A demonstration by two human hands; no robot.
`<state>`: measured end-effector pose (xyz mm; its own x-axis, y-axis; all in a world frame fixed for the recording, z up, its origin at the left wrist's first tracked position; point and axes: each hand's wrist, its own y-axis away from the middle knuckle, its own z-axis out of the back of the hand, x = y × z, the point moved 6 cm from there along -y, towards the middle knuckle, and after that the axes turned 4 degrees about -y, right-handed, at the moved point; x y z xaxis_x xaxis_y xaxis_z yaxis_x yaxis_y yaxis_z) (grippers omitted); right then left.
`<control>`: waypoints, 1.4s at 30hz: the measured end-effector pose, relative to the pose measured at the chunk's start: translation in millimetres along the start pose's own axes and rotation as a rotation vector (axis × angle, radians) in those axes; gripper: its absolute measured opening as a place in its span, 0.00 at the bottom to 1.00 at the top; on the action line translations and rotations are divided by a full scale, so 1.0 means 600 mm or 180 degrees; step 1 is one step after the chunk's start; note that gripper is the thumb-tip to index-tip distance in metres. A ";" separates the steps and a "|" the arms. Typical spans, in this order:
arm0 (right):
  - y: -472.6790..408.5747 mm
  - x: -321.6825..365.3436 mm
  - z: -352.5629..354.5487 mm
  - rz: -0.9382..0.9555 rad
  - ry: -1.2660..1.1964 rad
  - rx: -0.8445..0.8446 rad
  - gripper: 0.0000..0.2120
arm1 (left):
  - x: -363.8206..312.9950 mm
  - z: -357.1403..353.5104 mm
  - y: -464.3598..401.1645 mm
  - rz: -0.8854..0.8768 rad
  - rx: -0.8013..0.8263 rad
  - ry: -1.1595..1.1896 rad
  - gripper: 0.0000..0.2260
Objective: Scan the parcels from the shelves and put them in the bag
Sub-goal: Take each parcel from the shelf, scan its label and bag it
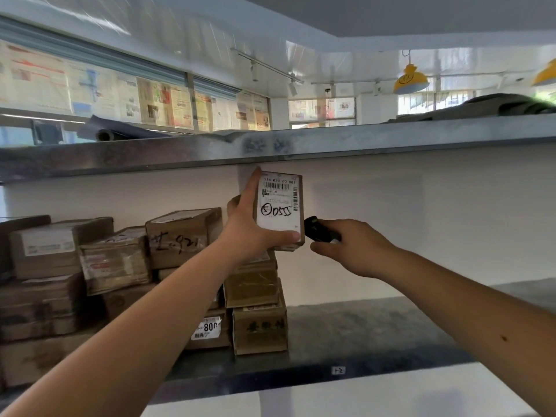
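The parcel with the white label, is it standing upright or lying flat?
Upright. The left hand holds the parcel on end above the stacked boxes, label facing the camera, barcode at the top.

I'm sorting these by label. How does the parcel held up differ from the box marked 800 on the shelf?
The held parcel is gripped upright in the left hand, off the shelf; the 800 box sits low in the stack. The held parcel's white label covers its face, handwritten 0555; the 800 box has a small printed sticker. Both are brown cardboard.
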<state>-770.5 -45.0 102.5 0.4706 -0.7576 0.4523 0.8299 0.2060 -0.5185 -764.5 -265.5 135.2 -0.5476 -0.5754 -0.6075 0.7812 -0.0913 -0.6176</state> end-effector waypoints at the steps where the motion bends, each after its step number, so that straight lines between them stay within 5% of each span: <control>1: 0.008 -0.007 0.006 -0.0011 -0.0018 -0.0005 0.28 | -0.006 -0.008 0.001 -0.0057 0.0075 -0.0050 0.65; 19: 0.233 -0.202 0.130 -0.0816 -0.0671 0.0090 0.19 | -0.064 -0.268 0.088 -0.0758 -0.0007 -0.0224 0.61; 26: 0.327 -0.238 0.142 -0.0943 -0.0593 0.0593 0.17 | -0.062 -0.367 0.140 -0.0696 -0.0169 -0.0240 0.61; 32: 0.388 -0.267 0.156 -0.0953 0.0108 0.0953 0.27 | -0.065 -0.400 0.162 -0.0518 -0.0231 -0.0340 0.62; 42: 0.432 -0.252 0.153 -0.0703 0.0221 0.1184 0.21 | -0.049 -0.384 0.195 -0.0498 -0.0288 -0.0439 0.60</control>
<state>-598.7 179.8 -33.8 0.2590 -0.8457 0.4665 0.9658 0.2338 -0.1124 -726.3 -71.9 -34.3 -0.6089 -0.6661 -0.4307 0.6565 -0.1185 -0.7450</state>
